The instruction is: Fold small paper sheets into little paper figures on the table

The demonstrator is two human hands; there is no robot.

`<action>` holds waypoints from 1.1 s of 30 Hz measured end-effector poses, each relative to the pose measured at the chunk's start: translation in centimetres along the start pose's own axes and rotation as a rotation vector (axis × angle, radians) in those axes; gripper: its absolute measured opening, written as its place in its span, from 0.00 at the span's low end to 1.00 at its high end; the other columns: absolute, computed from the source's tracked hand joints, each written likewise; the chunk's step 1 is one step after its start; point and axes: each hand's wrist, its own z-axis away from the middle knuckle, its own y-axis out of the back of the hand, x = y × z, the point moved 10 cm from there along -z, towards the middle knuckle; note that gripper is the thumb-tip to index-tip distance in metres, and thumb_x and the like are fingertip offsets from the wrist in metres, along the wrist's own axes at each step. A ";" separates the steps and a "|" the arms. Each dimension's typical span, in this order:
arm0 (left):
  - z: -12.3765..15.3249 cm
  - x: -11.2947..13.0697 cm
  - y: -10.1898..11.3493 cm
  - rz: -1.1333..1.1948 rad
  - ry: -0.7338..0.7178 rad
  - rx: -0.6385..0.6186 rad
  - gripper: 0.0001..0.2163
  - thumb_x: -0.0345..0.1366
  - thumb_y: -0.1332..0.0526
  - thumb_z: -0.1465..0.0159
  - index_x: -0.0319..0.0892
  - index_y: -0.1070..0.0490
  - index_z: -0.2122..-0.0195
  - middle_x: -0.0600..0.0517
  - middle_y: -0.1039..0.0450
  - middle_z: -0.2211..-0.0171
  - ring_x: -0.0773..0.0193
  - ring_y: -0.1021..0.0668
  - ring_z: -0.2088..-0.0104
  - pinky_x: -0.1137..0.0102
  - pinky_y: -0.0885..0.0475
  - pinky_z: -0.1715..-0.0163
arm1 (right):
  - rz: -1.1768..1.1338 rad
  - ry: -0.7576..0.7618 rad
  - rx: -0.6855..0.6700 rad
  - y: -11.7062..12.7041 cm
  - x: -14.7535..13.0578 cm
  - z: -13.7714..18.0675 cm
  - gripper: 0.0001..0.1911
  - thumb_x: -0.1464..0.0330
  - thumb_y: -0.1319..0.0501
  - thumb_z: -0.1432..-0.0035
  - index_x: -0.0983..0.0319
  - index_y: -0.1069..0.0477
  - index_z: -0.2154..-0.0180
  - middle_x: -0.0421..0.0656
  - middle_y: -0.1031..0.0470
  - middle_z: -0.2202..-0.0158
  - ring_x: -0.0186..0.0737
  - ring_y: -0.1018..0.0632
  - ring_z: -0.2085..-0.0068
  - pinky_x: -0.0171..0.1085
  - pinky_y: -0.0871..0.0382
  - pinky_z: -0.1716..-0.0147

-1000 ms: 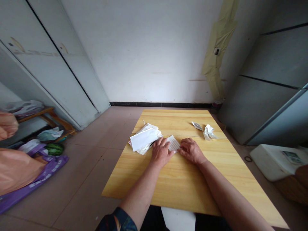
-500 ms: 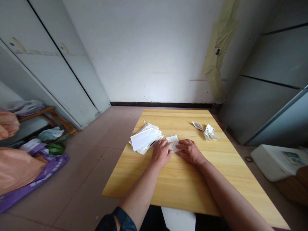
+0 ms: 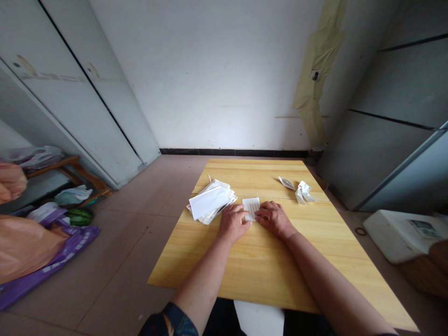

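Observation:
A small lined piece of paper [image 3: 251, 207], apparently folded, lies on the wooden table between my two hands. My left hand [image 3: 233, 221] holds its left edge, with the thumb near the bottom corner and the fingers bent along the side. On the opposite edge, my right hand [image 3: 275, 218] has its fingers bent together on the paper. A loose stack of papers [image 3: 212, 203] with a plain white sheet on top lies just left of my left hand. Beyond my right hand are a small folded paper [image 3: 287, 183] and a crumpled white paper [image 3: 304, 192].
The wooden table [image 3: 266, 270] stands before a white wall [image 3: 217, 84]. A tall grey cabinet [image 3: 388, 130] and a white box [image 3: 395, 235] are at right. Bags, among them a purple bag [image 3: 75, 245], and a watermelon [image 3: 80, 216] are on the left.
The small paper now sits straighter, and more of it shows between my hands. My left thumb and fingers have spread a little further apart. The stack and crumpled paper stay put.

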 end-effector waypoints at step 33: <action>-0.1 0.5 0.5 0.070 -0.069 0.054 0.07 0.28 0.40 0.41 0.44 0.24 0.73 0.52 0.22 0.68 0.64 0.23 0.65 0.69 0.30 0.61 | -0.079 0.071 0.035 0.4 -0.3 0.4 0.17 0.62 0.37 0.45 0.60 0.26 0.54 0.50 0.28 0.52 0.47 0.30 0.53 0.44 0.38 0.54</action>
